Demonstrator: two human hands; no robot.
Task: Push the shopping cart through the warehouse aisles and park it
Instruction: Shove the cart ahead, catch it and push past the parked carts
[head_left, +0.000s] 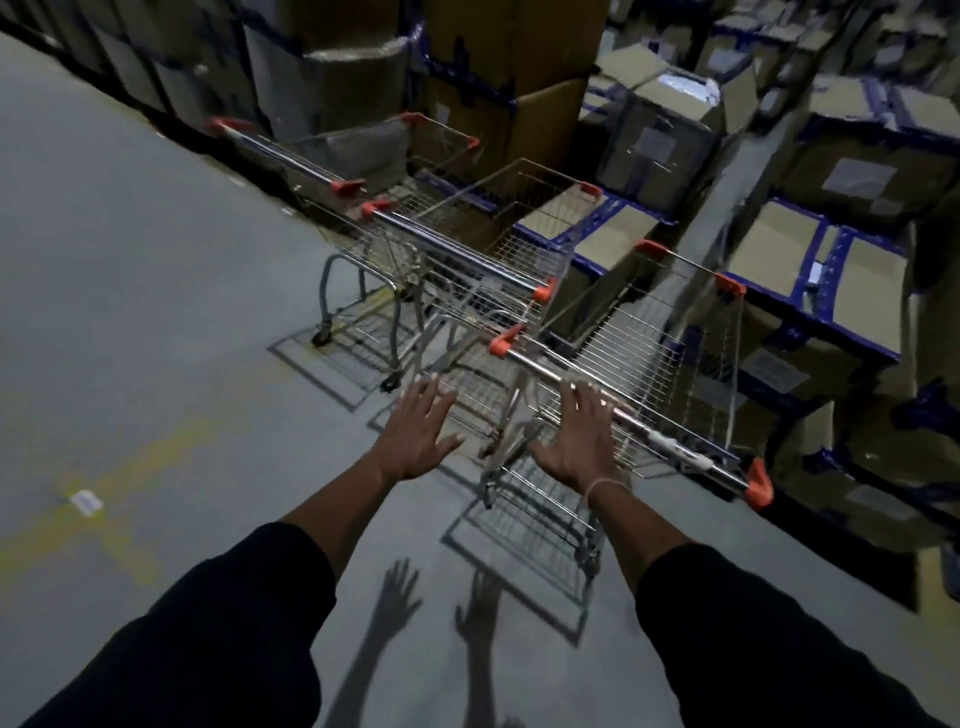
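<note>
While splayed, right hand (582, 441) over cart handle (631, 418)

This is a warehouse or stockroom. Large cardboard boxes (519, 67) stand stacked in tall columns along the aisle, many bound at the edges with blue tape or strapping, and some carry pale paper labels (860, 179) on their faces. More cartons (810, 270) sit in close rows to the right, a few with open flaps. The floor (130, 260) is bare grey concrete with worn yellow painted lines (150, 462) marking lanes. Three wire shopping carts (467, 270) with chrome handles and orange plastic end caps stand side by side against the boxes. The lighting is dim and casts hard shadows on the concrete.
</note>
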